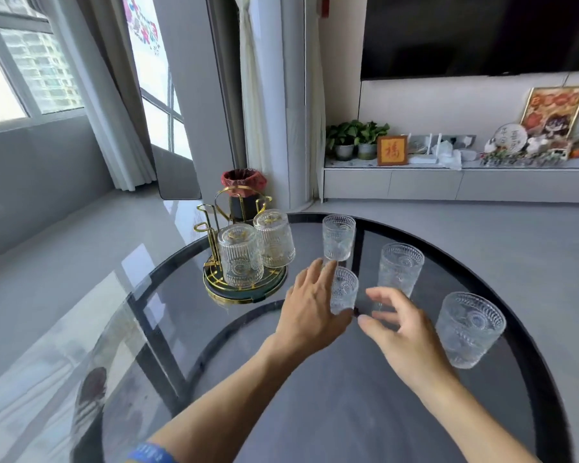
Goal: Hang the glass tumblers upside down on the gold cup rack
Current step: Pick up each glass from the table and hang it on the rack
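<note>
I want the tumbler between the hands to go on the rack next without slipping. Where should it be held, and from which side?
Grip the tumbler around its ribbed side wall, below the rim. It stands upright, mouth up, with the left hand beside it on its left, so that hand can probably close sideways. The right hand is open on its right.

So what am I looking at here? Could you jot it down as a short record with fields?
surface: round dark glass table
rack: gold cup rack at the table's far left
hung glasses: two, upside down
upright glasses: four on the table
left hand: open, against the nearest middle glass
right hand: open, reaching toward the same glass
free pegs: some remain on the rack's left
</note>
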Motion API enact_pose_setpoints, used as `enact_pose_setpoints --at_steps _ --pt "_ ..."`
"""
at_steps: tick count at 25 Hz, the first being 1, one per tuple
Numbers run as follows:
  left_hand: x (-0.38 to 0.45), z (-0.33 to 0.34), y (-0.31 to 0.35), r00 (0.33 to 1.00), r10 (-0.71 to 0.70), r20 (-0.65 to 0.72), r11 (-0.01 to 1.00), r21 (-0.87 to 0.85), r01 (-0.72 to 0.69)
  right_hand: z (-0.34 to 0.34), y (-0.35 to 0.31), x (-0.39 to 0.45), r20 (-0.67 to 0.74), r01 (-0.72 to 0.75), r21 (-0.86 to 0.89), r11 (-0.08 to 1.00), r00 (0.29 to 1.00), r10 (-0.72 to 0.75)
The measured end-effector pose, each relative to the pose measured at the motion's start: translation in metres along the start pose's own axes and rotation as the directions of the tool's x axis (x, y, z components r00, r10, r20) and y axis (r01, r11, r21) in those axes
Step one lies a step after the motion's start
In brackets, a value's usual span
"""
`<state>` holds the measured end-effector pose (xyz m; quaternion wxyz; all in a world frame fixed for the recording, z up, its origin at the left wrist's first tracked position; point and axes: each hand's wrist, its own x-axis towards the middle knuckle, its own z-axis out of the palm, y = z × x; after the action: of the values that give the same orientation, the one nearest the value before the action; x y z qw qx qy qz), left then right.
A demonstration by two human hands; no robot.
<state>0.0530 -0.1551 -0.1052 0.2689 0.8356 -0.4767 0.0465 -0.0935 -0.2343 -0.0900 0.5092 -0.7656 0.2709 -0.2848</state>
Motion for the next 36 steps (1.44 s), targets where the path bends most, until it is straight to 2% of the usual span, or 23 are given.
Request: enact_pose_setpoints --at_steps 4,9,12,14,15,17,19,22,24,26,29,31,34,36 --pt "0.014 0.013 0.005 0.988 -0.154 0.015 0.979 -0.134 0.155 -0.003 0.0 0.002 0.037 -0.06 0.091 0.994 0.998 0.057" --pt "0.019 0.027 0.008 0.941 -0.337 0.006 0.911 -0.25 0.328 -0.007 0.0 0.004 0.049 -0.173 0.188 0.967 0.985 0.166" --pt "0.019 0.024 0.012 0.926 -0.378 -0.004 0.892 -0.269 0.363 -0.008 0.003 0.007 0.028 -0.23 0.181 0.956 0.973 0.229" --pt "0.014 0.016 0.012 0.931 -0.359 -0.057 0.899 -0.289 0.329 -0.006 0.004 0.007 0.003 -0.272 0.216 0.938 0.961 0.278" --pt "0.01 0.007 0.013 0.937 -0.339 -0.086 0.89 -0.352 0.29 -0.004 0.004 0.005 0.0 -0.301 0.272 0.914 0.95 0.313" --pt "0.004 -0.015 0.015 0.945 -0.304 -0.123 0.811 -0.554 0.189 0.003 0.0 0.003 0.074 -0.398 0.462 0.792 0.908 0.413" --pt "-0.004 -0.039 0.018 0.963 -0.24 -0.121 0.728 -0.678 0.097 0.012 -0.004 0.001 0.253 -0.491 0.637 0.594 0.861 0.441" --pt "-0.023 -0.066 0.014 0.993 -0.09 -0.081 0.699 -0.715 0.005 0.018 -0.013 -0.003 0.458 -0.542 0.76 0.36 0.838 0.296" --pt "-0.039 -0.069 0.007 0.998 -0.013 -0.057 0.729 -0.684 -0.029 0.021 -0.017 -0.01 0.514 -0.559 0.781 0.279 0.829 0.22" --pt "-0.052 -0.068 0.0 0.998 0.039 -0.043 0.776 -0.628 -0.057 0.027 -0.018 -0.014 0.516 -0.565 0.774 0.285 0.824 0.233" --pt "-0.051 -0.077 -0.012 0.997 0.073 -0.013 0.776 -0.627 -0.065 0.034 -0.024 -0.005 0.448 -0.538 0.757 0.371 0.84 0.306" --pt "-0.035 -0.093 -0.032 0.992 0.055 -0.11 0.815 -0.57 -0.108 0.032 -0.038 0.014 0.364 -0.475 0.765 0.435 0.876 0.317" --pt "0.009 -0.131 -0.069 0.938 0.001 -0.348 0.932 -0.339 -0.127 0.028 -0.069 0.062 0.224 -0.344 0.766 0.543 0.934 0.277" --pt "0.041 -0.148 -0.096 0.931 0.006 -0.364 0.987 -0.147 -0.064 0.028 -0.092 0.097 0.14 -0.226 0.699 0.678 0.974 0.179"
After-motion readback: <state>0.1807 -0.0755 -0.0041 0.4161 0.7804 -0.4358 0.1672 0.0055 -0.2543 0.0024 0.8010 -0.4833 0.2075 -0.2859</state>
